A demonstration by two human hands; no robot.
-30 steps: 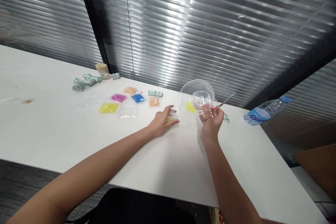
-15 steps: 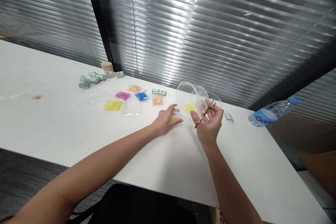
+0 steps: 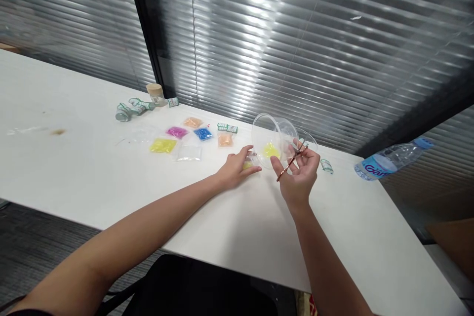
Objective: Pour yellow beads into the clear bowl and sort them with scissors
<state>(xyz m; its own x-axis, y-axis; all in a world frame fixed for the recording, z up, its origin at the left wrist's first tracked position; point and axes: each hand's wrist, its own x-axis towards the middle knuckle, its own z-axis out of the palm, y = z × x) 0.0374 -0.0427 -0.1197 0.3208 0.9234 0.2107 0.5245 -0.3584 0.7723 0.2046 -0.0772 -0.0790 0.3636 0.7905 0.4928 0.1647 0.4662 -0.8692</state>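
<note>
My right hand [image 3: 300, 180] is closed round a clear plastic cup [image 3: 260, 133], tipped on its side with its mouth facing left. Yellow granules [image 3: 271, 150] lie inside, low in the cup. A thin copper-coloured metal tool [image 3: 288, 167] runs across the same hand's fingers; its exact kind is not clear. Left of the cup's rim, my left hand [image 3: 234, 170] has its thumb and fingers curved round a small clear container [image 3: 249, 162] with something yellow in it. The container is partly hidden by the fingers. More clear plastic [image 3: 311, 139] shows behind my right hand.
Small bags of yellow [image 3: 163, 145], purple [image 3: 177, 132], blue [image 3: 203, 134], orange [image 3: 225, 139] and white [image 3: 189, 153] grains lie left of my hands. Several green-white wrapped rolls [image 3: 142, 106] and a beige-topped jar [image 3: 155, 94] stand behind. A water bottle [image 3: 392, 159] lies at right.
The whole view has shifted slightly, so everything sits a little further right. Both hands keep their hold, and the cup stays tipped much as before.
</note>
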